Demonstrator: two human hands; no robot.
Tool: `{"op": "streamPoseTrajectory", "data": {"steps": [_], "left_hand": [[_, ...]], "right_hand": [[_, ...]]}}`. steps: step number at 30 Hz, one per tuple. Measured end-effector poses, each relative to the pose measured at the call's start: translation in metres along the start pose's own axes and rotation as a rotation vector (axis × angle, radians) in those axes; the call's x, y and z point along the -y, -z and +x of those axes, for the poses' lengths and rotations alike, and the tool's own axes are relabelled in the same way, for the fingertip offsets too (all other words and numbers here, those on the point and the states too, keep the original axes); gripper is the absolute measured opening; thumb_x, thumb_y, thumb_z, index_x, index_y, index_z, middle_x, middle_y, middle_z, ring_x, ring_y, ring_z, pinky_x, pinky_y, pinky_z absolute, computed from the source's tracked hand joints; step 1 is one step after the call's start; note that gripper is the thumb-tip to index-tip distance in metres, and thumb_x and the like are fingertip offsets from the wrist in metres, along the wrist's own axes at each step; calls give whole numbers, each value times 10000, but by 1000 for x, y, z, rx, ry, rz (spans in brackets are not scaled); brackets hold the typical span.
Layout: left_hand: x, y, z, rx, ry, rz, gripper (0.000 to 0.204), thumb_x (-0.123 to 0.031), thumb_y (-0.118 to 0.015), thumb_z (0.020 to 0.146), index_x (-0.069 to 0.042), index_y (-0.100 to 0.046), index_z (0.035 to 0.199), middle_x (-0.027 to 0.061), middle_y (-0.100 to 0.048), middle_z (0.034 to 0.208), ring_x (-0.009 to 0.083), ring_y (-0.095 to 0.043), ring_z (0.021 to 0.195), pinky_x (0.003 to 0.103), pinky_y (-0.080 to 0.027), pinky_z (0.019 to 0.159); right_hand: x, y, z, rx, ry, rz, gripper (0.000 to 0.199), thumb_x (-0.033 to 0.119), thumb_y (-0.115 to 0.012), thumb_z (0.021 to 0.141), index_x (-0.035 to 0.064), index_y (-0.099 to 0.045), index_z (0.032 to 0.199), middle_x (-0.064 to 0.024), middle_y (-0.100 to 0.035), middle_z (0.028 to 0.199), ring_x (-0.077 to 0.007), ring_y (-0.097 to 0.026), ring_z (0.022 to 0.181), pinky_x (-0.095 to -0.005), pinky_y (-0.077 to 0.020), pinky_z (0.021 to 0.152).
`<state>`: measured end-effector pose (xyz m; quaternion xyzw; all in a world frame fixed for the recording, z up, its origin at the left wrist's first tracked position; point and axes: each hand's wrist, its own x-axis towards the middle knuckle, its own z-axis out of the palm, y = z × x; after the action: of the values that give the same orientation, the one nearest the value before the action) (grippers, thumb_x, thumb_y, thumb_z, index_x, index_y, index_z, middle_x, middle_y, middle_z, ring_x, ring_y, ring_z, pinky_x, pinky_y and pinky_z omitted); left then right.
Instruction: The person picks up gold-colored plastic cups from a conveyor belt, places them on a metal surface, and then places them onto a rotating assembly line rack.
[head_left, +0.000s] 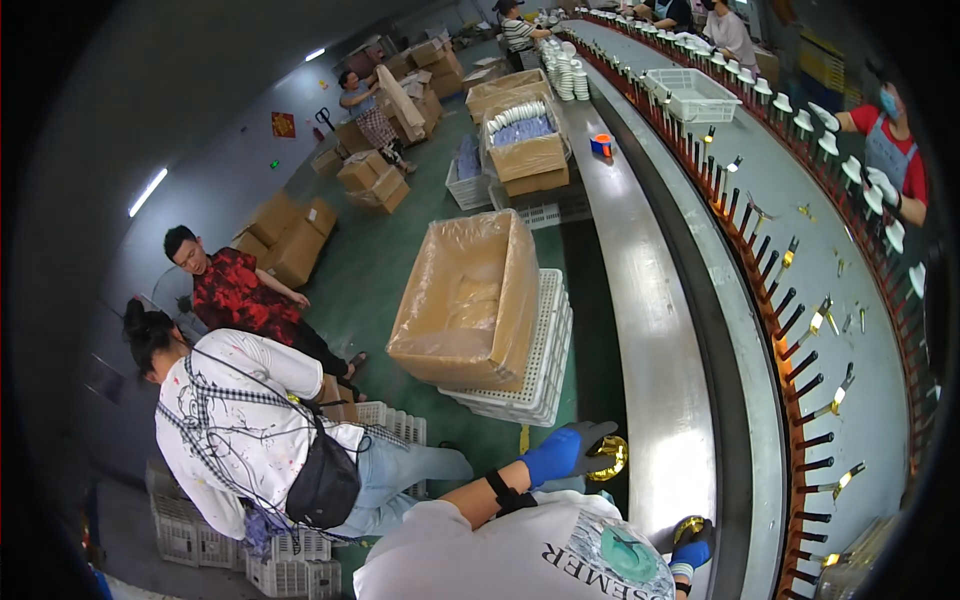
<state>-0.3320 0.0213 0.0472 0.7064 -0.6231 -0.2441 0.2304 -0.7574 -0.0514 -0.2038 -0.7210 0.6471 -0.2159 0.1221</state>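
My left hand (572, 453), in a blue and dark grey glove, is closed on a shiny gold round piece (618, 458) beside the metal ledge. My right hand (693, 548), gloved the same way, holds a second gold round piece (690, 526) over the near end of the ledge (660, 350). Both pieces look curved and mirror-bright; their exact kind cannot be made out. The fingers of my right hand are partly hidden.
Right of the ledge runs a conveyor with upright dark-tipped spindles (800, 330), some bearing gold pieces. A lined cardboard box (470, 300) stands on white crates (555, 360). One co-worker (250, 430) bends at left; another (890, 160) works across the line. An orange-blue tape dispenser (601, 145) lies farther up.
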Motion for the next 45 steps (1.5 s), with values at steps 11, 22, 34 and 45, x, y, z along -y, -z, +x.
{"op": "streamPoseTrajectory", "data": {"steps": [11, 22, 34, 45], "left_hand": [[81, 62, 32, -88, 32, -2, 741, -501, -755, 925, -105, -549, 1517, 257, -714, 1206, 434, -707, 1081, 480, -574, 931], [63, 53, 48, -81, 23, -11, 762, -508, -737, 939, -99, -527, 1547, 268, -709, 1234, 432, -705, 1114, 479, -561, 973], [21, 46, 55, -10, 13, -10, 757, -526, -734, 939, -112, -530, 1539, 271, -697, 1224, 432, -700, 1110, 480, -567, 954], [18, 38, 49, 30, 13, -23, 747, -505, -731, 942, -104, -528, 1538, 275, -692, 1244, 427, -696, 1130, 479, -561, 970]], "right_hand": [[-11, -53, 32, 381, -515, -296, 518, 229, -771, 884, 125, -549, 1340, -209, -658, 1285, -405, -685, 1174, -472, -586, 976], [-12, -56, 46, 430, -451, -322, 583, 265, -765, 855, 110, -521, 1362, -245, -633, 1272, -433, -676, 1157, -501, -577, 991], [4, -42, 50, 451, -447, -316, 598, 280, -765, 848, 106, -518, 1364, -250, -627, 1278, -438, -674, 1156, -502, -576, 993], [11, -40, 48, 462, -435, -319, 613, 293, -765, 841, 103, -515, 1366, -255, -621, 1283, -443, -672, 1155, -503, -575, 995]]}}
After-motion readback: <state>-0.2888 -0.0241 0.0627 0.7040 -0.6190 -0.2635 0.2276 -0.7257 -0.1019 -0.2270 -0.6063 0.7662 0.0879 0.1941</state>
